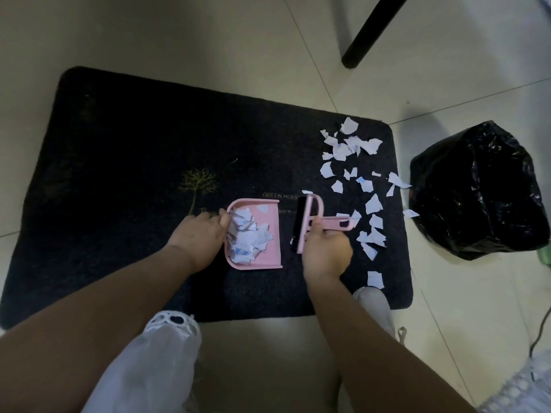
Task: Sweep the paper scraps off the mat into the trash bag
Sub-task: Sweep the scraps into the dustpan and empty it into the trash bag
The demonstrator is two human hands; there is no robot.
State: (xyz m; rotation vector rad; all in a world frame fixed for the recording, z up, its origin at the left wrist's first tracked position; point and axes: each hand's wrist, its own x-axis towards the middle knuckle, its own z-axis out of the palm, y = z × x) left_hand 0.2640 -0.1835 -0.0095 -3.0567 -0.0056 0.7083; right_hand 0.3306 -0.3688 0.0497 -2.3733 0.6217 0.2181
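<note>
Dustpan (256, 234) half full in my left hand (196, 236), right hand (326, 251) clamped on brush (310, 225) — plenty of scraps (351, 162) left on mat (134, 174) — bag (477, 189) waiting.

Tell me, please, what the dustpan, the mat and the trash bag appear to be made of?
The dustpan looks like moulded plastic: smooth matte pink with a thin raised rim. The mat seems a dark short-pile textile, its surface grainy and dull with a printed tree; the fibre is unclear. The trash bag looks like thin black plastic film, crinkled and glossy with highlights.
</note>
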